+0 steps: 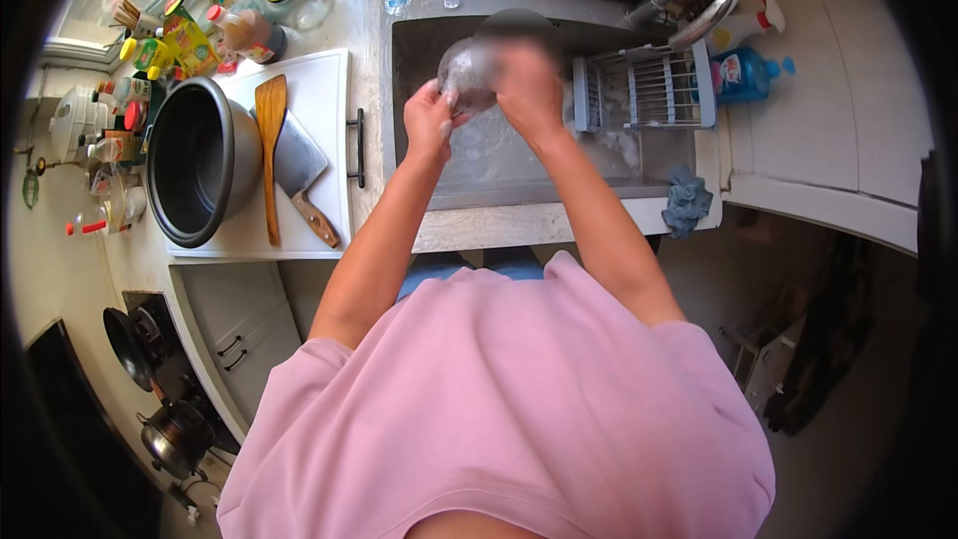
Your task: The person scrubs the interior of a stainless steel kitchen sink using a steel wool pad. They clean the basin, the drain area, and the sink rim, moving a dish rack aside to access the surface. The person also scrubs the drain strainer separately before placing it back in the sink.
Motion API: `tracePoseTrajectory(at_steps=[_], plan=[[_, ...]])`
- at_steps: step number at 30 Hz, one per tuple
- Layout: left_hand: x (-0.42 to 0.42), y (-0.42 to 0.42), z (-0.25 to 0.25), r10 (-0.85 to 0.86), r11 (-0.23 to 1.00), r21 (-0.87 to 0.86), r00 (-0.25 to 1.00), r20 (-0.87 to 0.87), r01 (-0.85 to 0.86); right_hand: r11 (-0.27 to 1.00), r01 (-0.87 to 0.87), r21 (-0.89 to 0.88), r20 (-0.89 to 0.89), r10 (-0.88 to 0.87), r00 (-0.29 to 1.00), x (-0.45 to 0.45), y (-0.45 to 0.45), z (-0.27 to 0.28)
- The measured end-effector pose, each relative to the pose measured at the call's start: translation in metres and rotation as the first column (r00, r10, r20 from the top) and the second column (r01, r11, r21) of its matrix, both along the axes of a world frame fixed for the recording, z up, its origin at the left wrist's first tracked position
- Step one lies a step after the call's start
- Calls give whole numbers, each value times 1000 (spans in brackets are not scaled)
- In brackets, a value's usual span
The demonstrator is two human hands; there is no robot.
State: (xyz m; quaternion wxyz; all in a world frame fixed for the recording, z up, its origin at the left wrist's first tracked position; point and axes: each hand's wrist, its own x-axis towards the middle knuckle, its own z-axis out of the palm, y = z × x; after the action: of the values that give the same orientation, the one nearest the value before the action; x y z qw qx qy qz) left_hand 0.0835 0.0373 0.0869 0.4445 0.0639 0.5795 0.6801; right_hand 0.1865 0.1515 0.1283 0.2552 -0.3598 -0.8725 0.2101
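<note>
Over a metal sink (pixel 486 165) with sudsy water in it, my left hand (pixel 432 117) grips the left edge of a round, foam-covered dish (pixel 465 78), perhaps a bowl or lid. My right hand (pixel 530 93) is against the dish's right side; a blur covers its fingers, so whether it holds a cloth or sponge cannot be told. A metal rack (pixel 644 90) sits across the right part of the sink, under the curved faucet (pixel 707 15). Foam lies in the water below the rack.
Left of the sink, a white cutting board (pixel 322 82) bears a dark inner pot (pixel 202 165), a wooden spatula (pixel 270 157) and a cleaver (pixel 299 157). Blue detergent (pixel 745 75) and a spray bottle (pixel 748 26) stand right; a blue-grey cloth (pixel 685 202) lies on the front edge. Jars and bottles (pixel 251 34) crowd the back left.
</note>
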Motion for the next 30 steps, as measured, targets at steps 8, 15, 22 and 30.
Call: tracePoseTrajectory(at_steps=[8, 15, 22, 30], plan=[[11, -5, -44, 161, 984, -96, 980, 120, -150, 979, 12, -201, -112, -35, 993, 15, -10, -1], [-8, 13, -34, 274, 961, 10, 953, 125, -278, 979, 79, -187, -184, -114, 976, 12, -31, -37], [8, 3, -30, 208, 978, -24, 977, -35, -209, 957, 139, -255, -305, -216, 928, -6, -17, -37], [-10, -29, -25, -293, 954, -35, 952, 92, 298, 628, -142, -765, -315, -173, 933, 25, 14, -58]])
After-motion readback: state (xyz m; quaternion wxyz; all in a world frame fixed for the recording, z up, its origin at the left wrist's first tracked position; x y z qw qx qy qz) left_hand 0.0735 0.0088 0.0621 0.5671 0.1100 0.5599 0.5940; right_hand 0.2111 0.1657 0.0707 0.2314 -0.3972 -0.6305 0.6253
